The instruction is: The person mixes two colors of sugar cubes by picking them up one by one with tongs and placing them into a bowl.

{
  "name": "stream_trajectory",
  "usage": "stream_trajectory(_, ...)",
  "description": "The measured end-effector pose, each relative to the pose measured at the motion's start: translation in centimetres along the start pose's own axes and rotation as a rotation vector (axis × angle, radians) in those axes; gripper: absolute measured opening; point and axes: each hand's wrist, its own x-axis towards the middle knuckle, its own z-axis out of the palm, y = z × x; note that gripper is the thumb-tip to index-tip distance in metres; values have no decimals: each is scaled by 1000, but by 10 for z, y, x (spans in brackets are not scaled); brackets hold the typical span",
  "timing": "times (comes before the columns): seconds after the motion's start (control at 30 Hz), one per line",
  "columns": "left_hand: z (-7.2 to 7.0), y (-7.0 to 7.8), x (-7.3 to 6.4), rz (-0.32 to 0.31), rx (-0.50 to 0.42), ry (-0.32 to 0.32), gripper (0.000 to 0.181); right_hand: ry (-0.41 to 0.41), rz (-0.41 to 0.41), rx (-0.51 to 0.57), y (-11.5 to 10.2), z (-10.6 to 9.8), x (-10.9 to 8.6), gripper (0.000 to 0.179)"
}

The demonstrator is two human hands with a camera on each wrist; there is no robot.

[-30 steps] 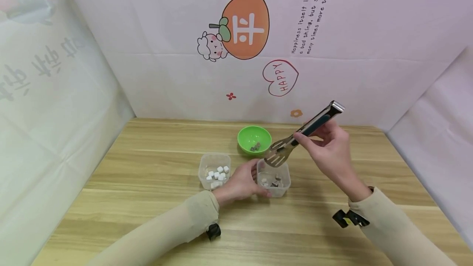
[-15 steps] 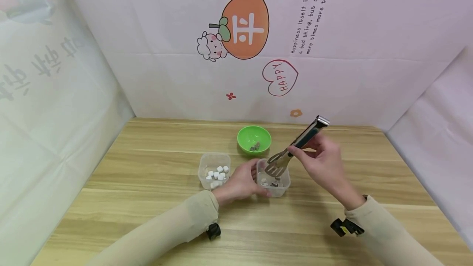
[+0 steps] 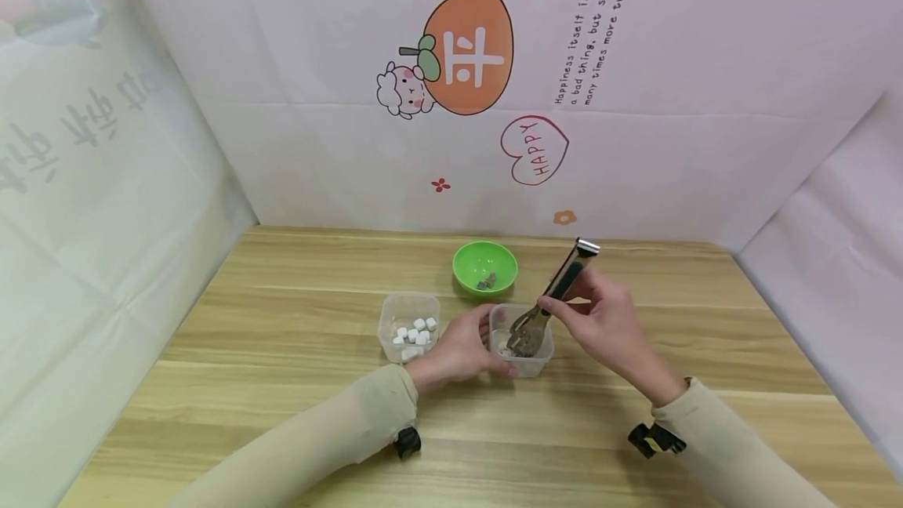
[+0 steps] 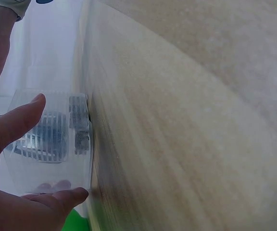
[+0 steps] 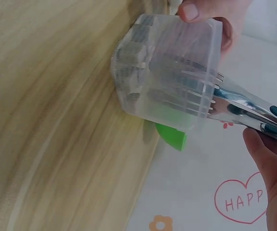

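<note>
A wood-grained table (image 3: 536, 445) spans the lower half of the frame. A green bowl (image 3: 476, 260) stands on it just right of centre; below the bowl stand a left clear container (image 3: 404, 306) and a right clear container (image 3: 533, 368).

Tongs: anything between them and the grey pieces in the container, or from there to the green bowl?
Nothing visible blocks the tongs: their slotted heads are inside the container. Toward the green bowl stands the container's far wall; the left hand grips it from the left.
</note>
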Motion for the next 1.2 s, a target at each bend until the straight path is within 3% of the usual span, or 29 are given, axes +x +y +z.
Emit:
stream_trajectory(0.93, -3, 3, -1, -14, 18, -13, 101, -70, 5, -28, 4, 12, 11, 23)
stream_trajectory(1.2, -2, 1, 0, -1, 22, -9, 98, -21, 15, -19, 4, 17, 13, 23)
